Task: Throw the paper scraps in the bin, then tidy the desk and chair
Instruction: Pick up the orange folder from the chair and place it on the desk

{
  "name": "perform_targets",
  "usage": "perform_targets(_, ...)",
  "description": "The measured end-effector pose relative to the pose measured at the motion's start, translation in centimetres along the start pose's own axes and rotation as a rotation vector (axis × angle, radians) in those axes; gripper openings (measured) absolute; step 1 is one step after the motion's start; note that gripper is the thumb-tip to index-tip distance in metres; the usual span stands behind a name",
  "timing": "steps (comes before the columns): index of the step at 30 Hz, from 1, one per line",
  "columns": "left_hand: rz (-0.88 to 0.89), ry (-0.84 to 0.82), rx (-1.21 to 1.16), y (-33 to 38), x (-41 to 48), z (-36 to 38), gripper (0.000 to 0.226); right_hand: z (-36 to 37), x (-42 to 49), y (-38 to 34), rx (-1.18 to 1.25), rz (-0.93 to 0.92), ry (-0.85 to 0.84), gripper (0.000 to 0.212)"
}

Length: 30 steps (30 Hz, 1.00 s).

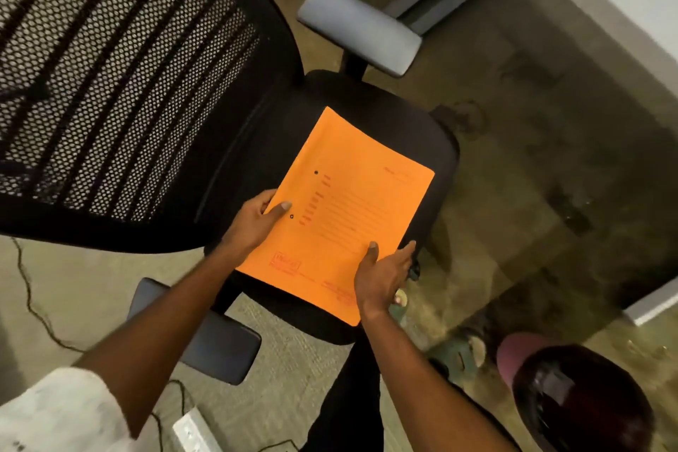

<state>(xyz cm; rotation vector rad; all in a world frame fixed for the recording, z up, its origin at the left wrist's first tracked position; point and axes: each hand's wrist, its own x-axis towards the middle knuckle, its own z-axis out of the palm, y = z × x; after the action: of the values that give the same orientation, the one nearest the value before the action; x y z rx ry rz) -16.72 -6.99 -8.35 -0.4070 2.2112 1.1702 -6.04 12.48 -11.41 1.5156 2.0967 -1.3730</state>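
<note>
Head view, both hands gripping orange folder

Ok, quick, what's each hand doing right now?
Left hand: gripping the edge of the orange paper folder over the black chair seat.
Right hand: gripping the folder's near corner.

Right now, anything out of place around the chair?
Yes. An orange folder sits on the black chair seat, not a desk, lying diagonal to the seat. Both hands are on it: left hand at its near-left edge, right hand at its near corner. No scraps or spills visible.
</note>
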Motion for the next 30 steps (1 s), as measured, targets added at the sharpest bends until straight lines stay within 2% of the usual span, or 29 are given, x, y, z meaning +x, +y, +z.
perform_targets(4,0.056,-0.147,-0.231,3.5,-3.7,-1.1,0.029,-2.6,0.2,-0.4,0.199,0.027,-0.061,0.07)
perform_targets(8,0.143,-0.306,-0.263,6.9,-7.6,-2.3,0.037,-6.6,-0.7,-1.8,0.454,0.07,-0.249,0.054)
perform_targets(10,0.156,-0.315,-0.258,8.4,-9.0,-2.8,0.04,-8.2,-1.2,-2.5,0.535,0.051,-0.368,0.048)
perform_targets(12,0.175,-0.248,-0.287,10.6,-9.8,-3.3,0.031,-11.1,-1.8,-3.9,0.523,0.008,-0.387,0.044)
perform_targets(15,0.148,-0.078,-0.252,12.1,-9.8,-3.3,0.029,-14.1,-2.4,-5.8,0.406,-0.074,-0.292,0.042)
perform_targets(18,0.155,-0.048,-0.065,15.6,-10.0,-1.2,0.062,-19.0,-3.4,-8.6,0.337,-0.127,-0.118,0.022)
perform_targets(20,0.166,-0.042,-0.01,17.6,-10.3,1.0,0.072,-21.7,-4.2,-10.1,0.27,-0.125,0.02,0.036)
perform_targets(23,0.255,-0.04,0.041,22.4,-11.8,4.1,0.069,-26.9,-5.7,-12.6,0.185,-0.14,0.133,0.063)
perform_targets(27,0.441,0.023,0.088,29.2,-13.1,5.8,0.053,-32.6,-6.6,-15.8,0.217,-0.246,0.213,0.071)
perform_targets(30,0.541,0.071,0.029,35.7,-14.8,7.0,0.045,-37.5,-7.0,-18.1,0.308,-0.336,0.333,0.075)
